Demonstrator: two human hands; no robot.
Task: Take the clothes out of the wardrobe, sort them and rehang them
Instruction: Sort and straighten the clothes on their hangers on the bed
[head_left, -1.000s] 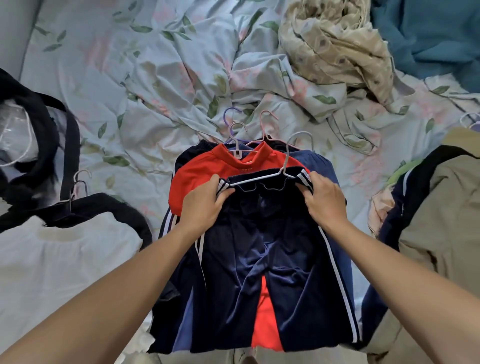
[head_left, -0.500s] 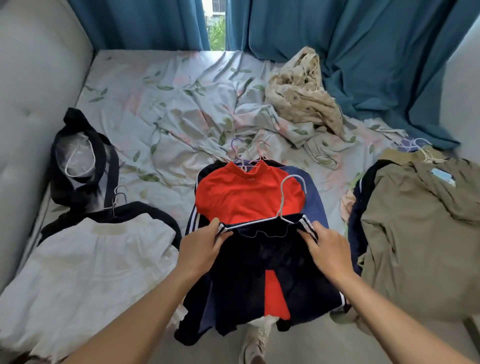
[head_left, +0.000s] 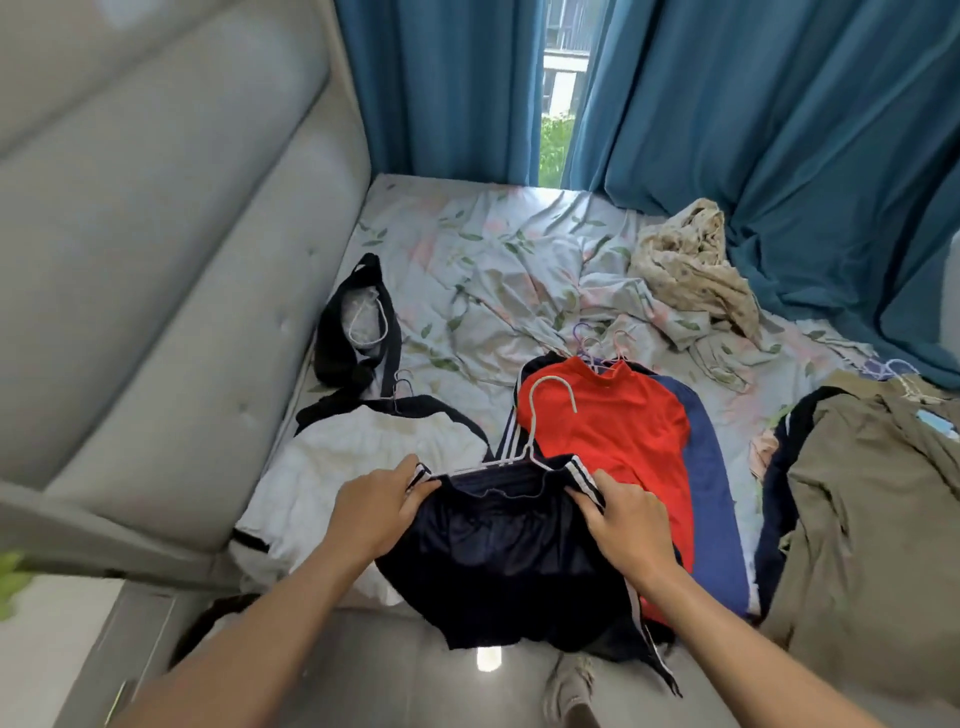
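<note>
Head view takes in the bed (head_left: 498, 249), its floral sheet rumpled, with 3 piles of hung clothes along the near edge: a white garment (head_left: 363, 467) at left, a red shirt (head_left: 618, 431) in the middle, an olive garment (head_left: 872, 519) at right. Navy shorts (head_left: 498, 561) hang on a white hanger (head_left: 535, 415) held over the near edge, between the white and red piles. Left hand (head_left: 374, 512) pinches the striped waistband's left end, right hand (head_left: 631, 522) the right end, each grip curled on cloth. Sorting appears to be under way; next the shorts probably need carrying to a chosen pile or to the wardrobe, kept level so the waistband stays on the bar
</note>
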